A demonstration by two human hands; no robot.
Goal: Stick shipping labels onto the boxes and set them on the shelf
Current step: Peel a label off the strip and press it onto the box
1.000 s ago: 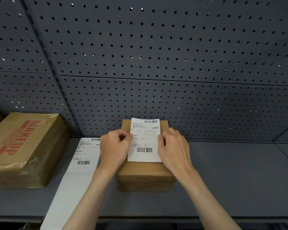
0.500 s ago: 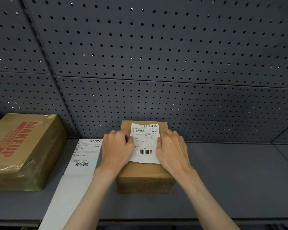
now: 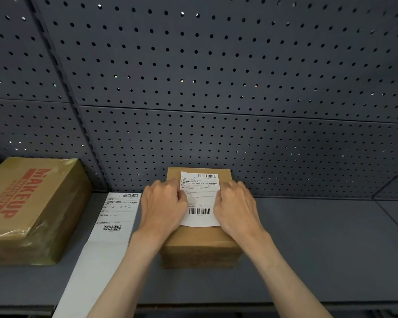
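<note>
A small cardboard box [image 3: 200,244] is seated on the grey shelf [image 3: 319,249], its far end close to the perforated back panel [image 3: 216,88]. A white shipping label [image 3: 200,198] is laid on the box top, slightly skewed, with its near edge well short of the box's front edge.

The left hand [image 3: 162,207] is placed on the left margin of the label and the right hand [image 3: 236,207] on the right margin. The hands are set apart, with the printed middle of the label exposed between them. The fingers are bent and pressed down onto the label and box top; nothing is lifted.

The step in hand is judged to be the smoothing-down of the label.

Faults to be expected:
- Creases or trapped air, if both margins are pressed before the middle is rubbed flat.
- A permanently crooked label, since the skew is fixed once the adhesive takes.
- Unstuck corners, if the far and near edges are not rubbed over.

A strip of further labels [image 3: 115,216] lies to the left, beside a larger box marked MAKEUP [image 3: 30,207].
</note>
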